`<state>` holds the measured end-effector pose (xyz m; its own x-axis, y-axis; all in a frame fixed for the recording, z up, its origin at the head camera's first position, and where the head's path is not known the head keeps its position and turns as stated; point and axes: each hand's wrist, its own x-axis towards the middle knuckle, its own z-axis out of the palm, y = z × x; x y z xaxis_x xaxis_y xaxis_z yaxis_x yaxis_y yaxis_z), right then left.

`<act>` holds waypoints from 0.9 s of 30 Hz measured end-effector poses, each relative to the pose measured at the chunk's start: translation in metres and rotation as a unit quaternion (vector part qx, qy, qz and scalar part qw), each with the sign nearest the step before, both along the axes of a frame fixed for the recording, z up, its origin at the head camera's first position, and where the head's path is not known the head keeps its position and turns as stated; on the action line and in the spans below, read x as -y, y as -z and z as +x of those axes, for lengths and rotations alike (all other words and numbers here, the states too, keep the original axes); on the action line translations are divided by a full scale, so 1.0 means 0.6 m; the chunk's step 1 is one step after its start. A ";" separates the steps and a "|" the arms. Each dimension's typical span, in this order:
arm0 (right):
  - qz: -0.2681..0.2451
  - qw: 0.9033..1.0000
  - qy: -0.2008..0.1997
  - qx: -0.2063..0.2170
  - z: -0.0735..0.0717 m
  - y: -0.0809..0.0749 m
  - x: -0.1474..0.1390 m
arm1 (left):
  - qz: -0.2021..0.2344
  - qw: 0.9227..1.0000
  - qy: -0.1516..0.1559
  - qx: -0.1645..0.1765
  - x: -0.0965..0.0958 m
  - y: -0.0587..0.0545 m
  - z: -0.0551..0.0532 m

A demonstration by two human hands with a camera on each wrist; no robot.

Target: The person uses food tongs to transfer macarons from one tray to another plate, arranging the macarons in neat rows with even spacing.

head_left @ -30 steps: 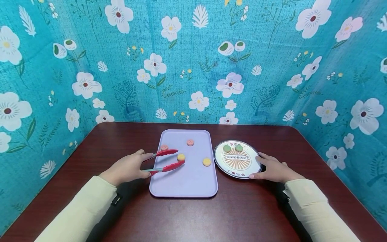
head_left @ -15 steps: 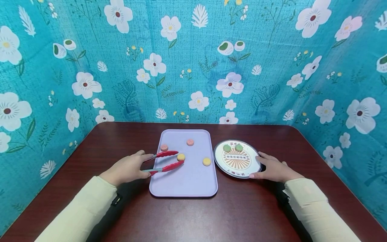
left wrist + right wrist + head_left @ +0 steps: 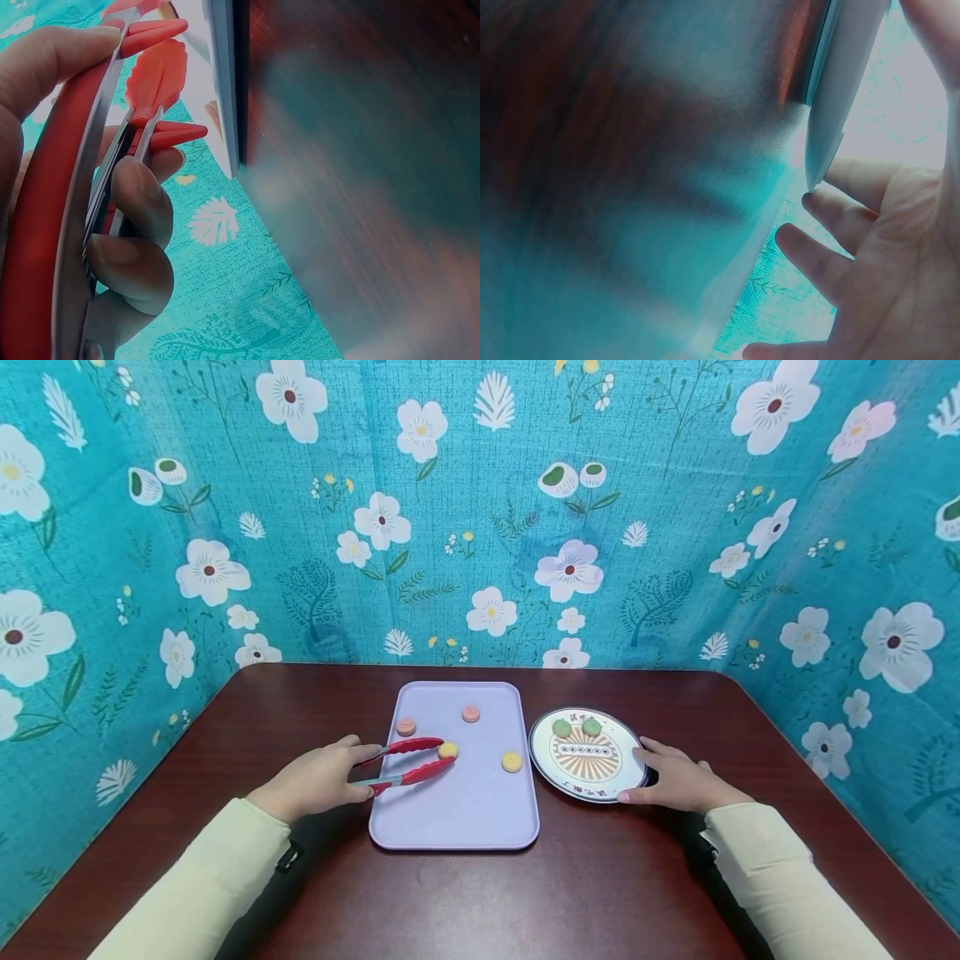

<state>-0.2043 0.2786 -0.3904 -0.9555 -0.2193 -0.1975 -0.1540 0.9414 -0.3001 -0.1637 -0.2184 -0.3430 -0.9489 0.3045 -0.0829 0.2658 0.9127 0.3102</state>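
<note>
My left hand point(image 3: 318, 777) grips red-and-metal tongs point(image 3: 426, 771) over the left side of a lavender tray point(image 3: 457, 818). In the left wrist view, thumb and curled fingers hold the tongs' handles point(image 3: 56, 180). The red tips stand on either side of a small yellow round piece point(image 3: 447, 750); whether both touch it I cannot tell. Another yellow round piece point(image 3: 512, 762) and two pink round pieces, one left point(image 3: 406, 727) and one farther back point(image 3: 470, 714), lie on the tray. My right hand point(image 3: 682, 777) touches the rim of a patterned plate point(image 3: 547, 768), its fingers spread and fairly straight.
Two green round pieces, one left point(image 3: 562, 727) and one right point(image 3: 592, 727), lie on the plate, just right of the tray. Everything stands on a dark brown table point(image 3: 480, 910). A blue floral cloth point(image 3: 450, 552) hangs behind and along both sides.
The tongs' tips have drawn closer together around the yellow piece in the left hand's reach. The right hand stays at the plate's rim.
</note>
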 end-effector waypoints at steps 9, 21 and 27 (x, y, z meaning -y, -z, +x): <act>0.004 1.000 0.003 0.003 0.000 -0.001 0.003 | 0.001 1.000 0.003 0.000 0.000 0.000 -0.001; 0.003 1.000 0.004 -0.001 0.003 -0.002 0.003 | 0.004 1.000 0.004 0.001 0.000 -0.001 0.000; 0.004 1.000 0.000 -0.001 0.004 -0.003 0.004 | 0.004 1.000 0.005 -0.001 0.001 0.001 -0.001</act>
<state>-0.2016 0.2764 -0.3887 -0.9557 -0.2179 -0.1979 -0.1548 0.9439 -0.2916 -0.1641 -0.2193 -0.3433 -0.9462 0.3139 -0.0789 0.2746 0.9076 0.3176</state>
